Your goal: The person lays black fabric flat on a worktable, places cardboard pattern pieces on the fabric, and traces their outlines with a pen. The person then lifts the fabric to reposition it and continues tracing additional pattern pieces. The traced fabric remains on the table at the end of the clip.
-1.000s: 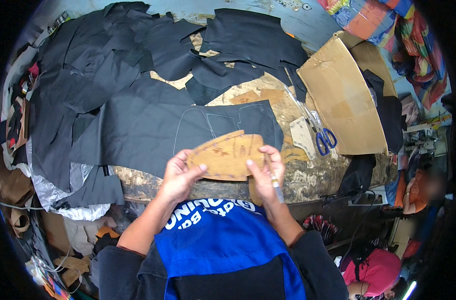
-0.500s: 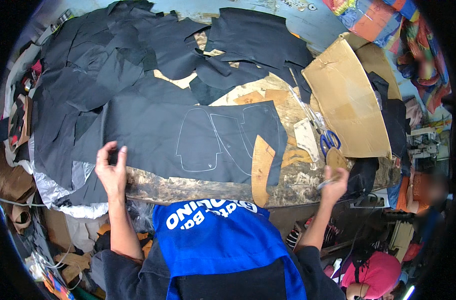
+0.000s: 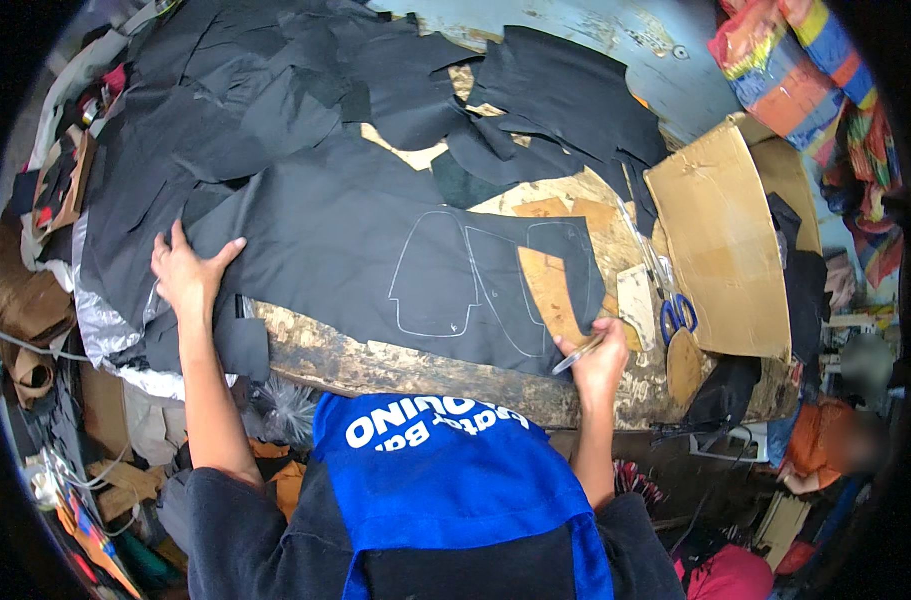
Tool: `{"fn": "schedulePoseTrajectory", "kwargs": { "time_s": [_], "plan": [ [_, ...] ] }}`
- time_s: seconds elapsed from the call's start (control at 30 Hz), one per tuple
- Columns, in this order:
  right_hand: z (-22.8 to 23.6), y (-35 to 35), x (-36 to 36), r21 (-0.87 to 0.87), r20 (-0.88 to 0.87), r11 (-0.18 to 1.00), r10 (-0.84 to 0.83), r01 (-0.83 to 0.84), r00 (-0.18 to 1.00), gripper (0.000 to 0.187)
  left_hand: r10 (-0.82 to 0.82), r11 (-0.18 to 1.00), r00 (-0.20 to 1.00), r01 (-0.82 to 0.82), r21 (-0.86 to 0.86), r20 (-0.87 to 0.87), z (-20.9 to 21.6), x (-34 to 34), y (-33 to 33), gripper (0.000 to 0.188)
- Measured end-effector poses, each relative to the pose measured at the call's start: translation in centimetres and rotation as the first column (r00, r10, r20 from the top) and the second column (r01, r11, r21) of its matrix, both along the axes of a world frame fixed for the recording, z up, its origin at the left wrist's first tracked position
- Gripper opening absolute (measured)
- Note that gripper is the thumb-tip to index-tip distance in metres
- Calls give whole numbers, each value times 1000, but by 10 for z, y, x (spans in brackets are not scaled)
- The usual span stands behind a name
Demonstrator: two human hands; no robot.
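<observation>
A black sheet of leather-like material (image 3: 325, 270) lies over the worktable, with white outlines of shapes drawn on its right half. My left hand (image 3: 187, 278) rests on the left part of the black material, fingers spread, holding nothing. My right hand (image 3: 600, 368) is closed around a slim pale pen (image 3: 578, 355) at the sheet's lower right corner. Its fingers meet the lower end of a curved brown cardboard template (image 3: 549, 288), which lies over the drawn lines. An oval brown template (image 3: 684, 366) lies right of that hand, just below blue-handled scissors (image 3: 678, 314).
A cardboard box (image 3: 720, 245) stands at the table's right end, beside a pale template (image 3: 635, 302). Black scraps (image 3: 395, 90) cover the far and left parts of the worn wooden tabletop (image 3: 345, 365). Another person in orange (image 3: 818, 450) is at the lower right.
My right hand has moved left from the oval template to the curved template's lower end, leaving the oval one on the table. My left hand has opened wider and shifted left onto the material.
</observation>
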State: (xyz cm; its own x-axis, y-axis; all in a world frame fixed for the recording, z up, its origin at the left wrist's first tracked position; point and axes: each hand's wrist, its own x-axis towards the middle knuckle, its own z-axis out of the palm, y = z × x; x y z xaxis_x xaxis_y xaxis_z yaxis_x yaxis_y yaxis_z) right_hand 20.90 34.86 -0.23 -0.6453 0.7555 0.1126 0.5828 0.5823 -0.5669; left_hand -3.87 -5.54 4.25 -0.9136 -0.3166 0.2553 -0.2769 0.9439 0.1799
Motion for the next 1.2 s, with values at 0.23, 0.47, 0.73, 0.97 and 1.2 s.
{"fn": "schedulePoseTrajectory", "kwargs": {
  "time_s": [0.23, 0.47, 0.73, 0.97, 1.2],
  "plan": [
    [-24, 28, -12, -394, -175, 912, 44, -111, 984, 41, -83, 992, 991, 72, 103, 110, 23, -11, 1, 60],
    [26, 87, 20, -206, -523, 950, 97, -236, 847, 38, -384, 760, 879, 474, 444, -281, 20, 37, -1, 30],
    [1, 138, 47, -23, -71, 998, -60, 59, 996, 38, -557, 798, 786, 418, 434, 269, -29, 76, 33, 26],
    [-2, 125, 40, 146, -57, 988, -42, 49, 998, 32, -616, 679, 754, 364, 637, 226, -31, 39, 59, 34],
    [-3, 127, 38, 258, -151, 962, -57, 95, 987, 29, -726, 562, 684, 524, 640, 78, -40, 22, 91, 21]
  ]
}}
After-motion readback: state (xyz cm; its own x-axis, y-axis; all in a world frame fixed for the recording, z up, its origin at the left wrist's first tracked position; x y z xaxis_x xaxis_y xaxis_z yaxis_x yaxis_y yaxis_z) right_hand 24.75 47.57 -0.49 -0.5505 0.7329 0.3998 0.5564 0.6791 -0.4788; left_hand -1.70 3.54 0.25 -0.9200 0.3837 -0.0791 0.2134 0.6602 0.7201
